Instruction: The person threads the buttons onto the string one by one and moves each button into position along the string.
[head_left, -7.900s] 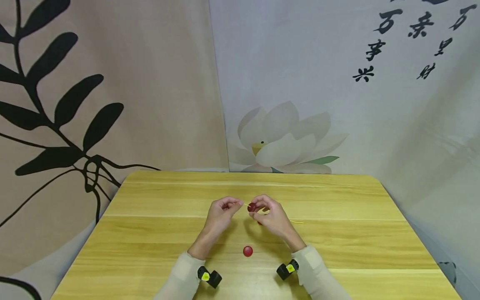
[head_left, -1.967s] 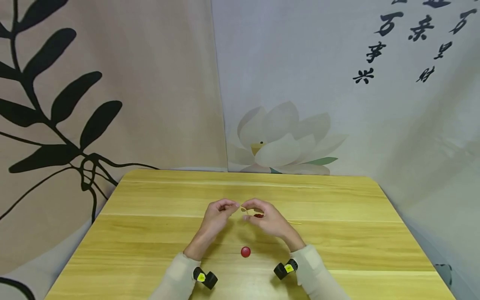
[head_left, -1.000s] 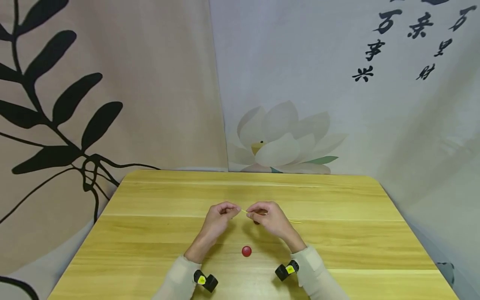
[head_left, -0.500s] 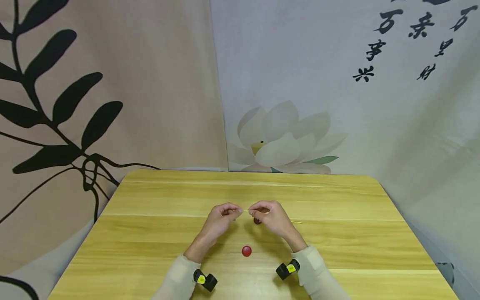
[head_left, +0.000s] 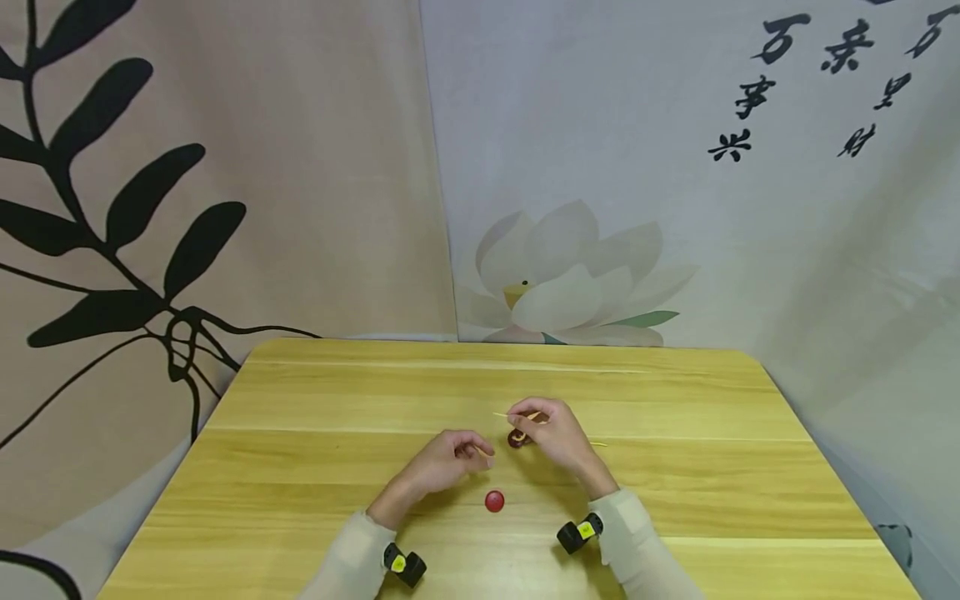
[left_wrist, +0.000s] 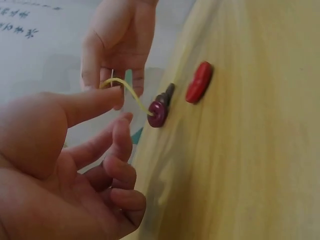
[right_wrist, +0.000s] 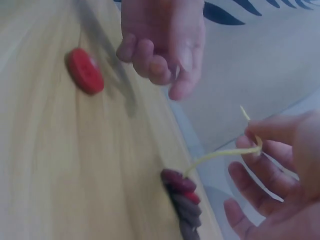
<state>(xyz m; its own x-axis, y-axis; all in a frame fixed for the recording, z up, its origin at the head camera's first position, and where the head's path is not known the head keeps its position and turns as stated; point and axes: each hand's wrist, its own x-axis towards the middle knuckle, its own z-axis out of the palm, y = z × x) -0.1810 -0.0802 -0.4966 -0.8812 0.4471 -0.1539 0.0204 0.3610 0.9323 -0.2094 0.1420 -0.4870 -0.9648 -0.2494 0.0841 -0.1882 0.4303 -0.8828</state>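
Observation:
My right hand point(head_left: 557, 433) pinches a yellow string point(right_wrist: 215, 154) close to its end, between thumb and index finger; a short tip pokes out past them. From there the string curves down into a row of dark buttons point(right_wrist: 180, 182) threaded on it, a maroon one foremost, all resting on the table. My left hand point(head_left: 448, 461) holds nothing, its fingers loosely bent, thumb and index apart in the left wrist view. It hovers to the upper left of a single bright red button point(head_left: 494, 501), which lies flat on the wood, apart from the strung ones.
The wooden table point(head_left: 300, 500) spans the lower part of the head view. A tail of yellow string point(head_left: 599, 444) lies right of my right hand. Behind the table hangs a printed cloth point(head_left: 337, 208) with leaves, a lotus and characters. Both wrists carry small black cameras point(head_left: 577, 533).
My left hand has let go of the string and come down towards the red button. My right hand, still pinching the string, has shifted slightly right. The strung buttons show more.

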